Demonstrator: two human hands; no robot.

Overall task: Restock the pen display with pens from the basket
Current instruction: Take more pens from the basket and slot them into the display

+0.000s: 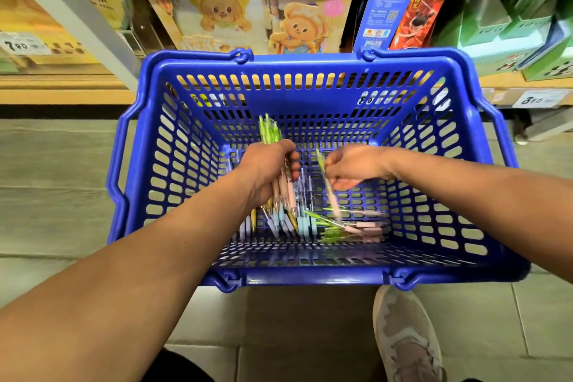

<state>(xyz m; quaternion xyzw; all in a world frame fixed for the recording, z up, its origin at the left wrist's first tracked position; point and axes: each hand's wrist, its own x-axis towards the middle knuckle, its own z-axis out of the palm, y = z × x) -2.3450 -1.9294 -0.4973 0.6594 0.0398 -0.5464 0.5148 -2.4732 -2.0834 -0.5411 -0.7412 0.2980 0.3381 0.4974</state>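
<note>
A blue plastic basket [310,276] stands on the floor in front of me. Both my hands are down inside it. My left hand [266,169] grips a bunch of pens [270,130] with green tops sticking up past the fingers and pastel barrels hanging below. My right hand [352,166] pinches a single pen [328,187], blurred by motion, with its green end up. More loose pens [353,228] in pink, blue, lilac and green lie on the basket floor. The pen display [273,0] with cartoon bear cards stands beyond the basket.
Shelves with price tags [21,45] run left and right of the display; blue and red boxes [400,6] and green boxes [511,25] stand at the right. My shoe [406,338] is on the tiled floor just below the basket's near rim.
</note>
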